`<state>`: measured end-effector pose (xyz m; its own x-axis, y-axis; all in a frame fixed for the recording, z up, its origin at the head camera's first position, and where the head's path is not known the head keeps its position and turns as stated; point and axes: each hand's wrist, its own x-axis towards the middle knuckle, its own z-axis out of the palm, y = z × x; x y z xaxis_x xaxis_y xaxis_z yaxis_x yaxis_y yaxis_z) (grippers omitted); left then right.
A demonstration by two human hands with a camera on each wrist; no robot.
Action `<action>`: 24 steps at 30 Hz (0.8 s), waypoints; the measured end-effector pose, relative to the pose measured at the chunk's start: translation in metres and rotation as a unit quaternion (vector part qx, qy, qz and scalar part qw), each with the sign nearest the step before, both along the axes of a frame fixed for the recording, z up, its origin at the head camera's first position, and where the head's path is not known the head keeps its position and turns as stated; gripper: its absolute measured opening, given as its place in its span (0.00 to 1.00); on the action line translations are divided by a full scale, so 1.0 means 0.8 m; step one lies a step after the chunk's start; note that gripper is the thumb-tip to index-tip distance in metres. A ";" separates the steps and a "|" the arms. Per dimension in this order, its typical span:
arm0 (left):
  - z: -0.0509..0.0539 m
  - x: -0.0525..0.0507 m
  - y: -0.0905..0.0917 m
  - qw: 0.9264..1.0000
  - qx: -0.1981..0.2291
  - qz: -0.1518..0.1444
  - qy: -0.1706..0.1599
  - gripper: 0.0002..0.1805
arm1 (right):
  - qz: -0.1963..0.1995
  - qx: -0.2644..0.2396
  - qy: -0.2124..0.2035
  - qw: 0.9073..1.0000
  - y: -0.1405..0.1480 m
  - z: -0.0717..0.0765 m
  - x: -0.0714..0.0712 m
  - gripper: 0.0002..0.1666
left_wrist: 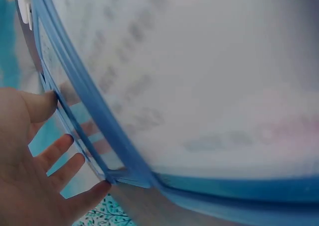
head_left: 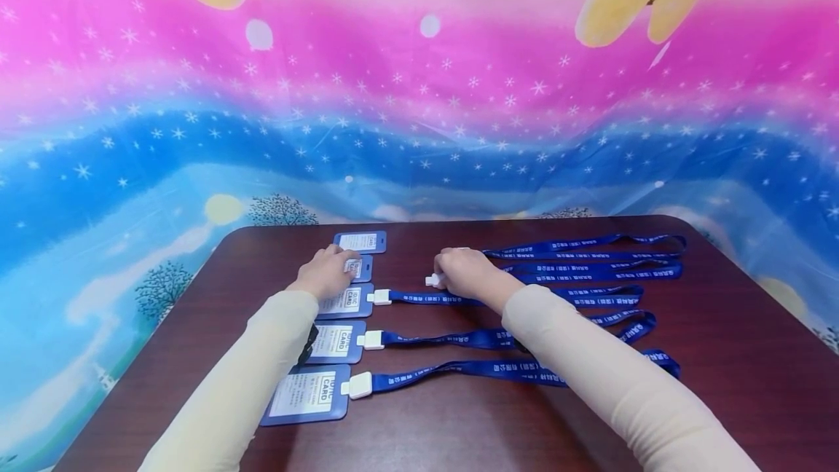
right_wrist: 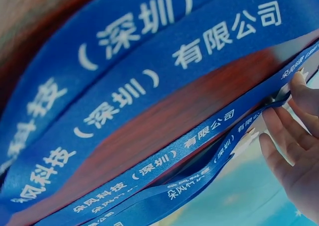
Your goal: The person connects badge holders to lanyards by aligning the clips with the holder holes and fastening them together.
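Card point(head_left: 357, 269), 4th from near, left of centre on bench point(head_left: 419, 432), touched by spread left hand point(head_left: 325, 273); clip point(head_left: 431, 281), apart to right, pinched by right hand point(head_left: 465, 270); step seemingly joining, next calling for clip-to-card alignment.

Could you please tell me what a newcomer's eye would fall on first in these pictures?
Probably the pink-and-blue snowflake backdrop behind the table. Next, the row of five blue badges on the table, the nearest three joined to blue lanyards stretching rightward. Between them, the left hand touches the second-farthest badge, while the right hand holds a lanyard near its white clip.
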<state>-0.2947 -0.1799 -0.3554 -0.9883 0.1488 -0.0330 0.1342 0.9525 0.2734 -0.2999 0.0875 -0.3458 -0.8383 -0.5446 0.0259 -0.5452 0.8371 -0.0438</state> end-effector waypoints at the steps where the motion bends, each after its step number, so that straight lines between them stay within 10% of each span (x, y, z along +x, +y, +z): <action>1: 0.000 0.000 0.001 1.000 0.000 -0.001 -0.003 0.23 | 0.001 0.000 0.000 1.000 0.000 0.000 0.000 0.12; 24: 0.001 -0.004 0.014 1.000 0.008 0.019 0.004 0.24 | 0.021 0.037 -0.007 0.999 -0.036 0.001 -0.011 0.14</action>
<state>-0.2981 -0.1690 -0.3549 -0.9935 0.1111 -0.0239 0.0996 0.9526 0.2874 -0.3090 0.0590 -0.3447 -0.8148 -0.5790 -0.0282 -0.5794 0.8150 0.0093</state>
